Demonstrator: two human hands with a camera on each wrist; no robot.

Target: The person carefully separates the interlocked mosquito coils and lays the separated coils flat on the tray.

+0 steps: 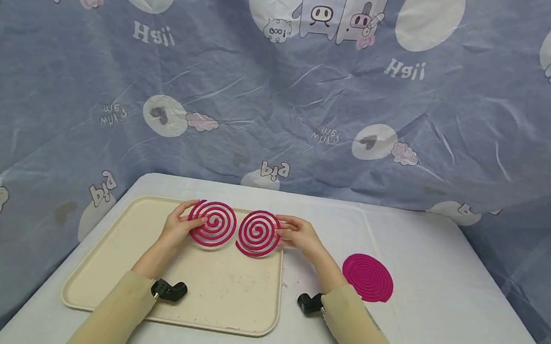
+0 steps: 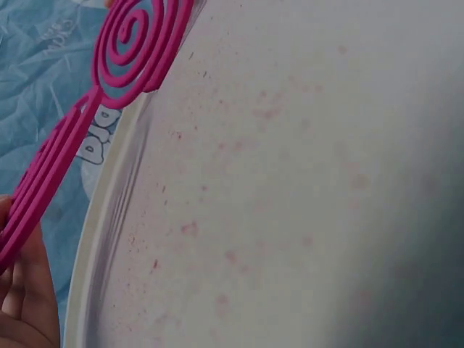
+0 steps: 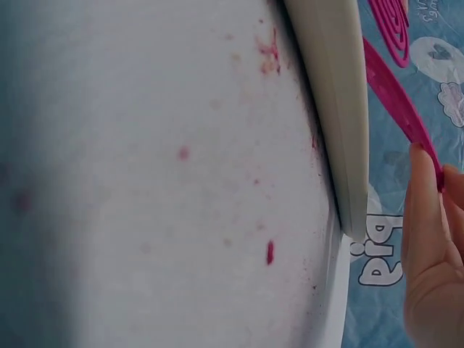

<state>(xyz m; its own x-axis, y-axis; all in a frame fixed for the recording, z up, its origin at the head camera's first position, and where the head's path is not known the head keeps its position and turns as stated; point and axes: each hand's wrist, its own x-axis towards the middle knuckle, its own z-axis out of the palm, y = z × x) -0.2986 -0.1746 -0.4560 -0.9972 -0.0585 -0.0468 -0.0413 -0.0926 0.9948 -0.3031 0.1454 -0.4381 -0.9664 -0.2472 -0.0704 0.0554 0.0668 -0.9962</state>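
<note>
Two pink spiral coils are held upright and side by side over the far edge of a cream tray (image 1: 167, 316). My left hand (image 1: 184, 224) pinches the left coil (image 1: 213, 224) at its left rim. My right hand (image 1: 295, 232) pinches the right coil (image 1: 258, 233) at its right rim. The coils' inner edges nearly touch. In the left wrist view the held coil (image 2: 43, 181) runs edge-on past my fingers (image 2: 25, 290), with the other coil (image 2: 134, 43) beyond. The right wrist view shows my fingers (image 3: 428, 246) on the coil's edge (image 3: 399, 101) beside the tray rim (image 3: 333, 109).
A third pink coil (image 1: 367, 278), solid-looking, lies flat on the white table (image 1: 440, 321) right of the tray. Pink crumbs speckle the tray floor (image 2: 290, 181) and the table (image 3: 145, 181). A blue cartoon-print cloth (image 1: 281, 111) hangs behind the table.
</note>
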